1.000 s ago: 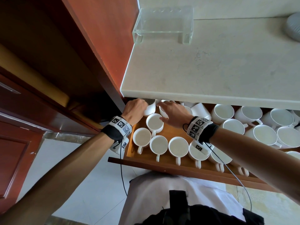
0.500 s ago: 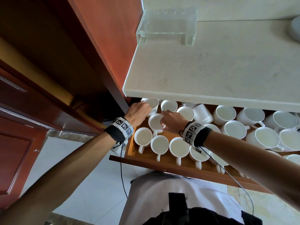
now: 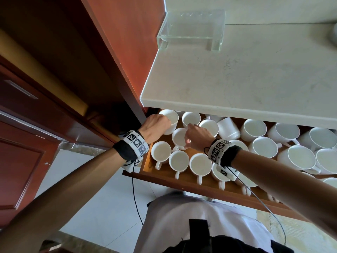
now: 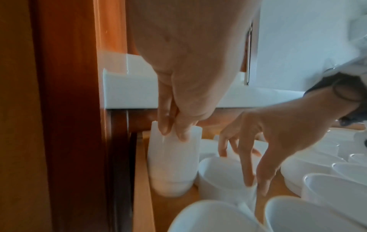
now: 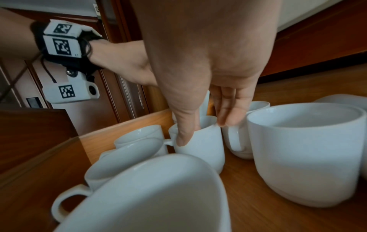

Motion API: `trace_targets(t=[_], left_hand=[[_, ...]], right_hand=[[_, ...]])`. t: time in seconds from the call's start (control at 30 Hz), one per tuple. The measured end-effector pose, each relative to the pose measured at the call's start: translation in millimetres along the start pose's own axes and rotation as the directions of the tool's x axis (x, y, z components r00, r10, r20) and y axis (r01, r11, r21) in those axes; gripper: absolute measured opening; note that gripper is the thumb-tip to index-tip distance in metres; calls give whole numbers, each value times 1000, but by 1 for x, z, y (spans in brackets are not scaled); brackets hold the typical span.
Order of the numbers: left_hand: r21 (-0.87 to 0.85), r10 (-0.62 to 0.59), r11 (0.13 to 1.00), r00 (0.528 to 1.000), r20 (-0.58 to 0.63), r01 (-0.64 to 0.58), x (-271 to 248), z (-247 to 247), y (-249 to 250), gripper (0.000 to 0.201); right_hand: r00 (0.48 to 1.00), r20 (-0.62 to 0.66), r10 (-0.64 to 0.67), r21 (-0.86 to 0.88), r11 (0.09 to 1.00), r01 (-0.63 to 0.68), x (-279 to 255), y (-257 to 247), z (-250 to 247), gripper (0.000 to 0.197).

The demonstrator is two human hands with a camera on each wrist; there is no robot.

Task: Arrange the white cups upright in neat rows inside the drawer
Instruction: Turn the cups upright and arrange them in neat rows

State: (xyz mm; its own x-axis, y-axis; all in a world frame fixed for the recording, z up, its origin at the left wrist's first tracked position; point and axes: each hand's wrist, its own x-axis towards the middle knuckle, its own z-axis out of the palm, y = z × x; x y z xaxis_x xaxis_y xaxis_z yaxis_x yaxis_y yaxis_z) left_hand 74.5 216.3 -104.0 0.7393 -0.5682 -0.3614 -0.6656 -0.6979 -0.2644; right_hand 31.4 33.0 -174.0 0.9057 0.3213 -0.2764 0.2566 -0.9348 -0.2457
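Left hand [image 3: 156, 126] pinches the rim of the corner cup [image 3: 170, 118]; right hand [image 3: 197, 136] pinches the neighbouring cup [image 3: 179, 136] in the drawer [image 3: 164, 175] — best set down gently, handles aligned with the front row.

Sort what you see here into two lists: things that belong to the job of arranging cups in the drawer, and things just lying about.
Part of the job:
- drawer
- white cups
- tipped cup
- left hand, holding the corner cup
- right hand, holding the second-row cup

Just lying about:
- clear stand
- countertop
- cabinet door
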Motion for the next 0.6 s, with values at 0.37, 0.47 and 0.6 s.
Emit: trace_targets(t=[0.37, 0.47, 0.6], left_hand=[[-187, -37, 982, 999, -39, 29, -23, -35, -11, 21], [-140, -53, 989, 998, -26, 49, -35, -42, -18, 7], [-190, -109, 977, 993, -36, 101, -46, -45, -23, 10]], right_hand=[[1000, -7, -8, 22, 1000, 8, -1, 2, -1, 24], [1000, -6, -15, 68, 998, 15, 2, 2, -2, 21], [998, 6, -65, 70, 995, 65, 14, 4, 3, 16]])
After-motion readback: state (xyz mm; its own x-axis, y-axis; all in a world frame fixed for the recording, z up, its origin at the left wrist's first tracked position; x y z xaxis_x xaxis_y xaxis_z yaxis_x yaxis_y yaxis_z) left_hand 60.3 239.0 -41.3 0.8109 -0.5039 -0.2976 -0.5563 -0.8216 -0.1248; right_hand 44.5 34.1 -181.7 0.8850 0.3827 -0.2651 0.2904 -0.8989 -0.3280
